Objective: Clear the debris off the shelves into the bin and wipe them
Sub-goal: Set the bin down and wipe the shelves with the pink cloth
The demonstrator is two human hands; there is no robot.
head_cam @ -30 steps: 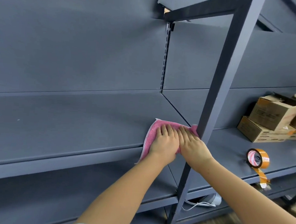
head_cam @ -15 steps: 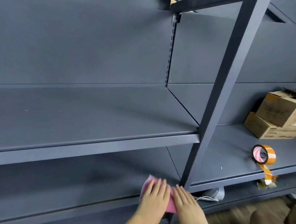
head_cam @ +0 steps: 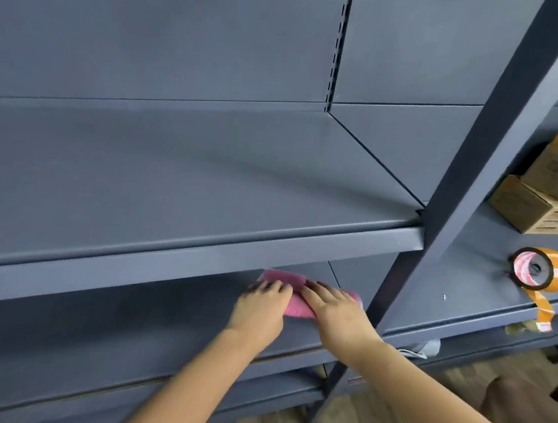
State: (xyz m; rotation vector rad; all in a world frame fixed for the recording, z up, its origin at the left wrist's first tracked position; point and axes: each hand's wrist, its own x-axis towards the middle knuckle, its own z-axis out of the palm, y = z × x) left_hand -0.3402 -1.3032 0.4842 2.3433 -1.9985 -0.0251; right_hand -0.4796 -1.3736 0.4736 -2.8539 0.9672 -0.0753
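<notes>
In the lower middle of the picture we see a pink cloth (head_cam: 296, 303) lying on the low shelf (head_cam: 114, 328), just under the front edge of the big shelf (head_cam: 174, 177) above it. The left hand (head_cam: 259, 310) lies flat on the cloth's left side, fingers out straight. The right hand (head_cam: 338, 311) lies flat on its right side, fingers spread a little. Both press down, and neither curls round it. At the right edge sit a roll of orange tape (head_cam: 542, 274) and brown boxes (head_cam: 528, 209).
</notes>
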